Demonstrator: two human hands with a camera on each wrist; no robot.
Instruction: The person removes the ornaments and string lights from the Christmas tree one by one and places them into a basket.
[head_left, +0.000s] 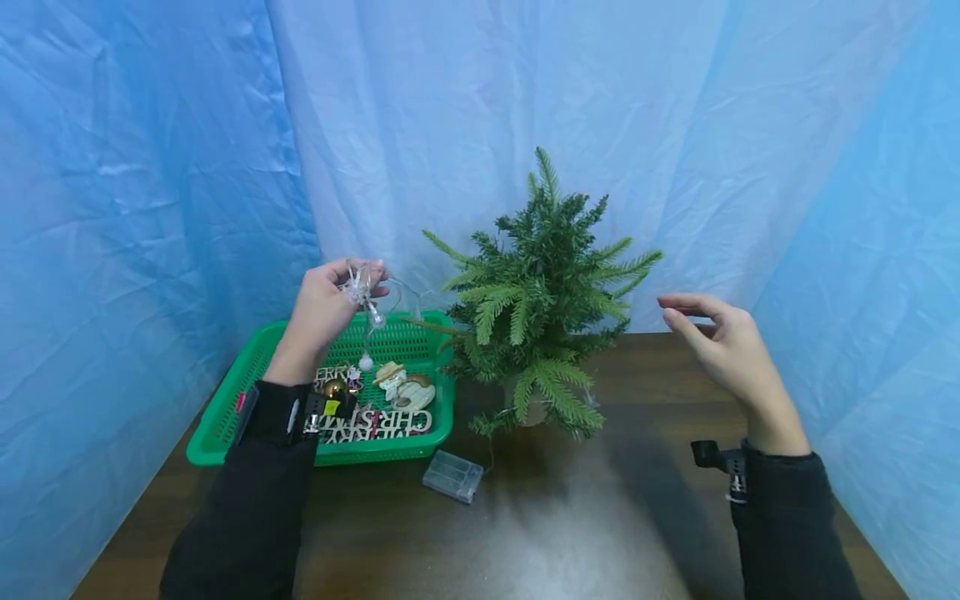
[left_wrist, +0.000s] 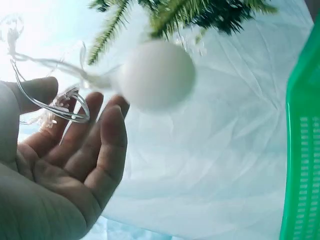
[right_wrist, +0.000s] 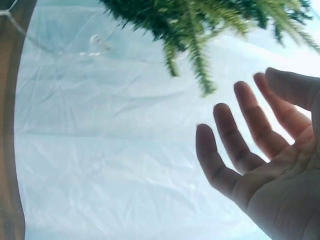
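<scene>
A bunched string of lights with clear wire and small white globe bulbs hangs from my left hand, pinched between thumb and fingers above the basket. One white globe bulb looms large in the left wrist view. From the bunch, the wire runs right toward the small artificial Christmas tree, which stands upright on the table. My right hand is raised to the right of the tree, apart from its branches, fingers loosely bent and nothing in them. A clear battery box lies before the tree, joined to a thin wire.
Below my left hand, a green plastic basket holds lettered Christmas signs, a gold ball and a snowman ornament. Blue-white curtains surround the dark wooden table at the back and sides.
</scene>
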